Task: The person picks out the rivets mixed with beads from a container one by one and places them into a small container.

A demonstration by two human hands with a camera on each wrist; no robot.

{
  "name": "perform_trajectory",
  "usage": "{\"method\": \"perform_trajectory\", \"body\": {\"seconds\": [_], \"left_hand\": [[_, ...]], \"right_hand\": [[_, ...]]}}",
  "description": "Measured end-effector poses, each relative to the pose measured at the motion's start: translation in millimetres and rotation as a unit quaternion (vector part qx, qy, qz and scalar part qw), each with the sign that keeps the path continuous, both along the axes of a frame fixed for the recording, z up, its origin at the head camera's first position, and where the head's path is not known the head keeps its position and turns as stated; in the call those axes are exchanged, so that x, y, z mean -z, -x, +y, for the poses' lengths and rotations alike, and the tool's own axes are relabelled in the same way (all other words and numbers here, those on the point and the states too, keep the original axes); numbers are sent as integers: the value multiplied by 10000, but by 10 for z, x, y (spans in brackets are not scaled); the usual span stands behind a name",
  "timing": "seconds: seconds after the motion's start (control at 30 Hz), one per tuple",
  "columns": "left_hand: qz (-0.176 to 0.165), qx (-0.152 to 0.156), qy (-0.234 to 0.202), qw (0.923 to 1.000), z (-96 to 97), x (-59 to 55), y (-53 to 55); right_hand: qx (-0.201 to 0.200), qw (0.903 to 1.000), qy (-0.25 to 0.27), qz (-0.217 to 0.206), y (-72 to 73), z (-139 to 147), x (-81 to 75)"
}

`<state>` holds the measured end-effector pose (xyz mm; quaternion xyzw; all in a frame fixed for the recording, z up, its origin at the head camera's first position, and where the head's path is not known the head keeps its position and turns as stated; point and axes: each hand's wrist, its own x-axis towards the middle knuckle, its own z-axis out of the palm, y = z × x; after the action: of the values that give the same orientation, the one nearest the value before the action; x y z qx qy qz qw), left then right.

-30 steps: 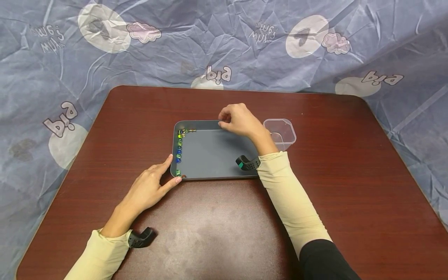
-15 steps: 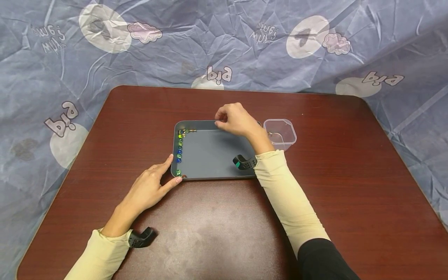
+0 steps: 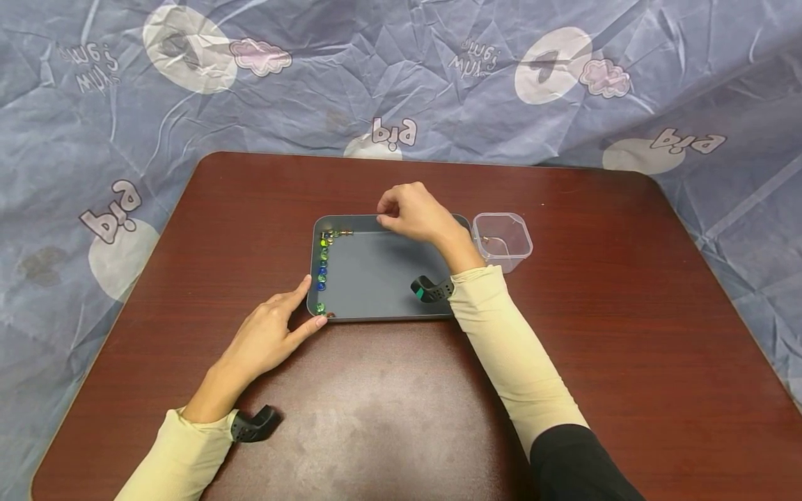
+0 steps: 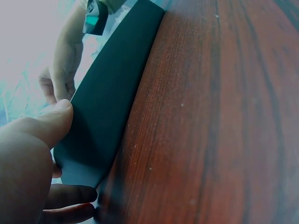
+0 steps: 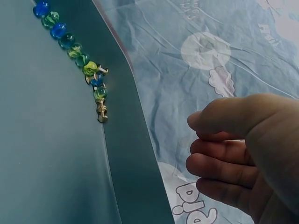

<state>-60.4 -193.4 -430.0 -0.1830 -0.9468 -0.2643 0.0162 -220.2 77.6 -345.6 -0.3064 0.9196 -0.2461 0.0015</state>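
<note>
Blue cloth (image 3: 313,90) is spread behind the brown desk (image 3: 626,313). On the desk, a gray tray (image 3: 370,275) is set down flat. Its near left corner is touched by the left hand (image 3: 260,334); this grip is relaxed, with the thumb and first finger stretched along two sides. Over the tray's far edge, the right hand (image 3: 410,212) is held up, its grip released and its fingers loosely bent. Just right of the tray, a clear box (image 3: 510,263) is placed. Blue and green marbles (image 5: 67,40) are lined up inside the tray, mostly along its left wall. Tiny gold pieces (image 5: 102,116) are bunched in its far left corner.
</note>
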Motion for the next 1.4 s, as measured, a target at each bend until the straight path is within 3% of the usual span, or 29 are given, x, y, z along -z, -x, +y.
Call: {"method": "perform_trajectory", "body": {"seconds": [1.2, 1.4], "left_hand": [[58, 52, -71, 9999, -7, -5, 8], [-4, 27, -60, 10000, 0, -9, 7]], "right_hand": [[-327, 9993, -13, -199, 103, -310, 99], [-340, 9986, -25, -393, 101, -365, 116]]}}
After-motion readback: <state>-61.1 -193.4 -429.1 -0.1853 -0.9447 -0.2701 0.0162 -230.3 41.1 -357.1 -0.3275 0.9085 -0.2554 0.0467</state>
